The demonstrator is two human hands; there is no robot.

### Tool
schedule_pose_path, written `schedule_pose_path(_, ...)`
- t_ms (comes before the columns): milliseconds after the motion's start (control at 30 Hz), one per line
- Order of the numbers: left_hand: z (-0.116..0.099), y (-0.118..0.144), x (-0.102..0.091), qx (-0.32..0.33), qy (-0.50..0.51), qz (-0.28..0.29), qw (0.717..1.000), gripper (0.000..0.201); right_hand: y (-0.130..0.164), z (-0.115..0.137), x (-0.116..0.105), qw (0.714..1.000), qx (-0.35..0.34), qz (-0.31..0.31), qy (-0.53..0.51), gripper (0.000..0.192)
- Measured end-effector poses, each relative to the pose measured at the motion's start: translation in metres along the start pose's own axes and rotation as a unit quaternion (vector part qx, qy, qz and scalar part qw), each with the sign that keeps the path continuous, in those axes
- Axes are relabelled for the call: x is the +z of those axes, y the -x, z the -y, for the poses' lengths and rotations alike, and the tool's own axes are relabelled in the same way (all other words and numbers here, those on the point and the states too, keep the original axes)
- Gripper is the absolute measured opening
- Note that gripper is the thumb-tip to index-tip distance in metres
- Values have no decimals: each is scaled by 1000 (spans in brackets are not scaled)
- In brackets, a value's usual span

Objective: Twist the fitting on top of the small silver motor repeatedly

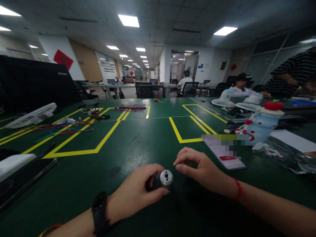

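Metal cylinder (167,178) gripped upright toward the near edge of the worktop (138,140).
Left hand (140,187) holds it, long axis roughly vertical, holed end up; right hand (202,167) curls narrowly beside it, fingertip contact unclear.

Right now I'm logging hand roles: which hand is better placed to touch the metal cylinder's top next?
Likely the right hand: it looks empty and is close by, while the left hand grips the metal cylinder.
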State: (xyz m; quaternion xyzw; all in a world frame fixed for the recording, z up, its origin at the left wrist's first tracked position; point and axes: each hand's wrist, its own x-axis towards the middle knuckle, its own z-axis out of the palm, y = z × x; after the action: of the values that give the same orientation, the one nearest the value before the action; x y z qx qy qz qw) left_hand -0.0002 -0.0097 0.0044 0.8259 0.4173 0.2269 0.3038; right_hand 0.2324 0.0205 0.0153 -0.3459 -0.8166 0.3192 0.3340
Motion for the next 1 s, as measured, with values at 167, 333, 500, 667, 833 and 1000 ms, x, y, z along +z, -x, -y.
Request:
schedule_pose_path(167,1,2,-1,-3,8,1,1000,21,14,-17,-4,985,-9,142,92,14)
schedule_pose_path(333,2,3,-1,-11,9,7,1000,22,13,-16,-3,987,-2,144,68,22)
schedule_pose_path(500,2,2,-2,-13,12,8,1000,25,4,-32,-12,985,125,12,-121,29)
schedule_pose_path(667,2,2,-2,-11,13,5,1000,25,2,-37,-12,974,167,-28,-151,26)
schedule_pose_path(833,2,3,-2,-12,15,9,1000,22,10,-15,-6,992,9,124,34,16)
schedule_pose_path(1000,1,1,-1,-7,11,9,1000,22,10,-6,0,997,-19,56,43,8)
